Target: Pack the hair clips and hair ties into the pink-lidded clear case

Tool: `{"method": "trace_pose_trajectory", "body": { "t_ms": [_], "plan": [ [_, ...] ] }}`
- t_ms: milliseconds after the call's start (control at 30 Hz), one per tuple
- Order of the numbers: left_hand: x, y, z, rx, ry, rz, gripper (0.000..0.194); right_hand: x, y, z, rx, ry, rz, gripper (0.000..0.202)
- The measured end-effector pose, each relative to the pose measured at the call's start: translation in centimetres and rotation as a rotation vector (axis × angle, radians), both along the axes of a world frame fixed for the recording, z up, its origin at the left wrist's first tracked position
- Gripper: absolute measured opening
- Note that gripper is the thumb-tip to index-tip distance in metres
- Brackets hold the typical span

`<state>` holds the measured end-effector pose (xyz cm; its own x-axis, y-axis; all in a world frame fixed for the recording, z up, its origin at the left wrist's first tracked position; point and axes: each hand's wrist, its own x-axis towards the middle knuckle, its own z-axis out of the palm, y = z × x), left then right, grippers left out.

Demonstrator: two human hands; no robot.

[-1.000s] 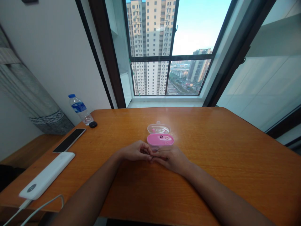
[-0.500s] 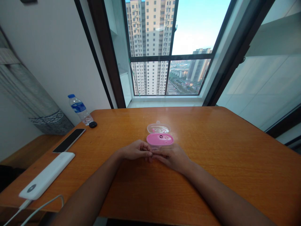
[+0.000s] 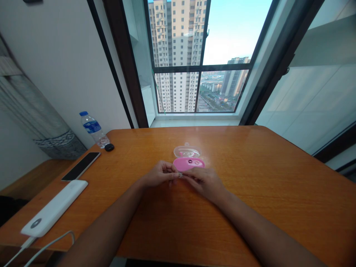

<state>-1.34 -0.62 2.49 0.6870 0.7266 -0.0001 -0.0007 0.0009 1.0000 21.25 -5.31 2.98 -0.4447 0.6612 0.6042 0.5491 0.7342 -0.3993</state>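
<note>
In front of me my left hand and my right hand meet with fingertips together. A small shiny silvery thing is pinched between them; its kind is too small to make out. Right behind the fingers lies an oval case with a pink inside, holding a small dark ring-shaped thing and a few pale round bits. My right hand covers part of its near edge. The case's clear lid is folded back on the far side, with pink and white markings on it.
On the left of the wooden table are a phone, a white power bank with a cable, a water bottle and a small black round object. A window stands beyond the far edge.
Both hands have lifted slightly toward the case. The silvery thing between the fingertips now shows more clearly. The case and lid stay where they were.
</note>
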Motion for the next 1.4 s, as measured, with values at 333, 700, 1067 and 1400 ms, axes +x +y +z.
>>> {"method": "trace_pose_trajectory", "body": {
  "t_ms": [333,700,1067,1400],
  "plan": [
    [0.9,0.2,-1.2,0.048,-0.051,0.315,0.043,0.3,0.1,0.7,-0.028,0.183,-0.214,0.018],
    [1.1,-0.1,-0.9,0.087,-0.005,0.386,0.041,0.3,0.3,0.8,-0.015,0.180,-0.231,0.013],
    [1.2,-0.9,0.0,0.168,0.080,0.307,0.038,0.0,0.6,0.4,0.129,0.120,-0.107,0.013],
    [1.8,-1.5,0.2,0.144,0.063,0.258,0.036,0.1,0.7,0.1,0.149,0.124,-0.061,0.013]
  ]
}}
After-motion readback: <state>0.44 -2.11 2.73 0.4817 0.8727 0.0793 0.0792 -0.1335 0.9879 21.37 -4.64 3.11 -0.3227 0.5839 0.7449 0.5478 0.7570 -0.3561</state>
